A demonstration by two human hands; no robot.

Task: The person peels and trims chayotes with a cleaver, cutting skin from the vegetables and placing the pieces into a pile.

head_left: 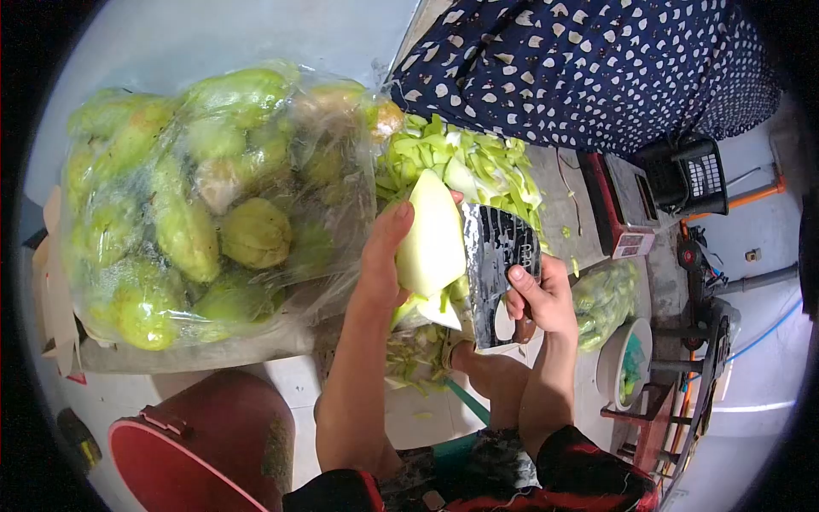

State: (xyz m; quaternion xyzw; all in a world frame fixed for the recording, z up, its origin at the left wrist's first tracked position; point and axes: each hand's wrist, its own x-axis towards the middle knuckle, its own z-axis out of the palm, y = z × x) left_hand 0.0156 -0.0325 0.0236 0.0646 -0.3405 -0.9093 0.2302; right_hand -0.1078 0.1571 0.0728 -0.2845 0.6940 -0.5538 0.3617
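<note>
My left hand (389,247) grips a peeled, pale green fruit that looks like a green papaya (431,235), tip upward, with fingers partly hidden behind it. My right hand (543,297) is closed around a cleaver (496,273) with a dark, white-smeared blade bearing lettering. The blade is upright, just right of the fruit; whether they touch I cannot tell. Light green peelings (478,162) lie heaped behind both hands. Left of them, a clear plastic bag (328,247) is full of unpeeled green fruits (256,232).
A red bucket (213,435) stands on the floor at lower left. To the right are a red scale (621,205), a black basket (682,175), a bag of green pieces (606,303) and a white tub (638,341). Dark patterned cloth (580,68) hangs across the upper right.
</note>
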